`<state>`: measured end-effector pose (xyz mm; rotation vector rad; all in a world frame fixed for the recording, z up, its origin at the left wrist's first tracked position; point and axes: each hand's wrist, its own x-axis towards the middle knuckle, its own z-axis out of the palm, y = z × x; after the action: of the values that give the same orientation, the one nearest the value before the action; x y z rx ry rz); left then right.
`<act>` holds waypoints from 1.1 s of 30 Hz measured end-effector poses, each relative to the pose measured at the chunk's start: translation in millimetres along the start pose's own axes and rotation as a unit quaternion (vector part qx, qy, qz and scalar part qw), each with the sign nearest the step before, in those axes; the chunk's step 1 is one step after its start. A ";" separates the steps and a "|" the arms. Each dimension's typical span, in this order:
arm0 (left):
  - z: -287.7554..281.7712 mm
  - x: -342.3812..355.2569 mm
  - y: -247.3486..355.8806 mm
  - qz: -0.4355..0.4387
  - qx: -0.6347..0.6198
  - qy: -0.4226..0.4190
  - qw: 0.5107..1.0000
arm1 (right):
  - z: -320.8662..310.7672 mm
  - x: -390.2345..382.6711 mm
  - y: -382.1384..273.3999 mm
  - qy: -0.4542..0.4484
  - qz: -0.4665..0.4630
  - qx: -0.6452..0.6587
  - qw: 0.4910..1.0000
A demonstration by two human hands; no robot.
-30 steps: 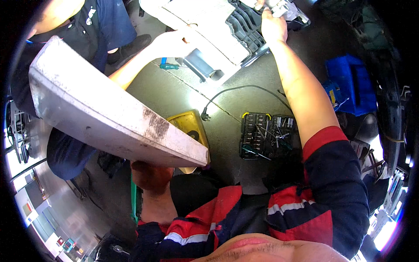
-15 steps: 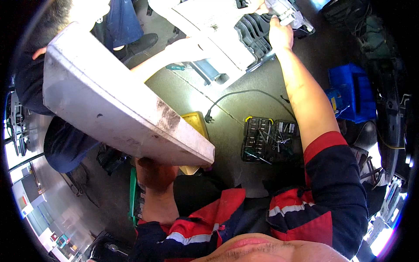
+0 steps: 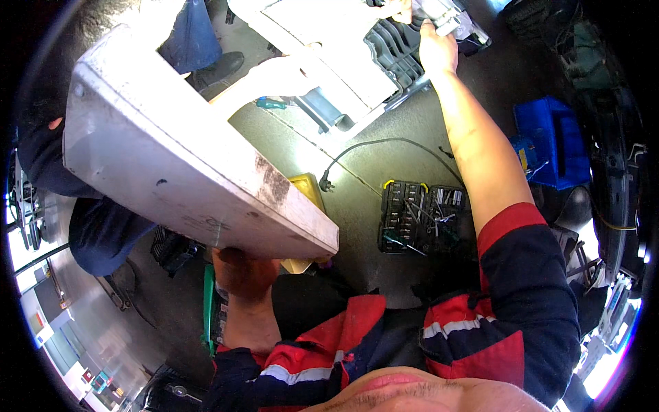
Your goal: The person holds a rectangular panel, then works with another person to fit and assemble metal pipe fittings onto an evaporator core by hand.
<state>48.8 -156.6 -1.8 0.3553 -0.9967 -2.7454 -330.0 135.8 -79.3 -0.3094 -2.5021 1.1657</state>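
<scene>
A long, tapered white casing (image 3: 178,158) with dark smudges slants across the left side, close to the camera. My left hand (image 3: 246,273) holds it from beneath at the lower edge; the casing hides most of those fingers. My right arm reaches far forward, and my right hand (image 3: 438,51) is closed at a silvery metal part (image 3: 446,22), thumb on top, other fingers mostly hidden. That part sits at the right end of a bright, overexposed white unit (image 3: 329,44) with a ribbed dark grey plastic section (image 3: 395,51). Another person's hand (image 3: 292,75) rests against this unit.
An open socket set case (image 3: 401,237) lies on the floor, behind it a black cable with a plug (image 3: 326,182). A yellow tray (image 3: 309,189) is partly under the casing. At right stands a blue bin (image 3: 559,147). A green-handled screwdriver (image 3: 270,104) lies near the unit.
The far end of the white casing has shifted slightly left, still in my left hand. The other person's head has moved a little up and left. My right hand stays at the metal part.
</scene>
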 end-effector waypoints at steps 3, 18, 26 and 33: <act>0.2 -0.5 1.6 -0.003 -0.002 0.003 1.000 | -4.1 -2.4 -7.6 -0.017 0.014 0.002 1.000; -2.0 10.2 3.1 -0.021 -0.014 0.015 1.000 | 5.0 9.7 8.6 -0.035 -0.042 0.020 0.998; 6.3 -3.1 15.7 -0.013 -0.031 0.040 0.999 | 16.4 7.1 5.0 -0.061 -0.036 0.028 0.997; -6.0 3.3 -0.5 -0.043 -0.096 -0.004 0.994 | 2.4 6.4 9.1 -0.029 -0.026 0.006 0.999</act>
<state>47.3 -160.8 -7.1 0.3633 -0.7260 -2.8920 -336.4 142.1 -86.2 -0.2100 -2.5363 1.1849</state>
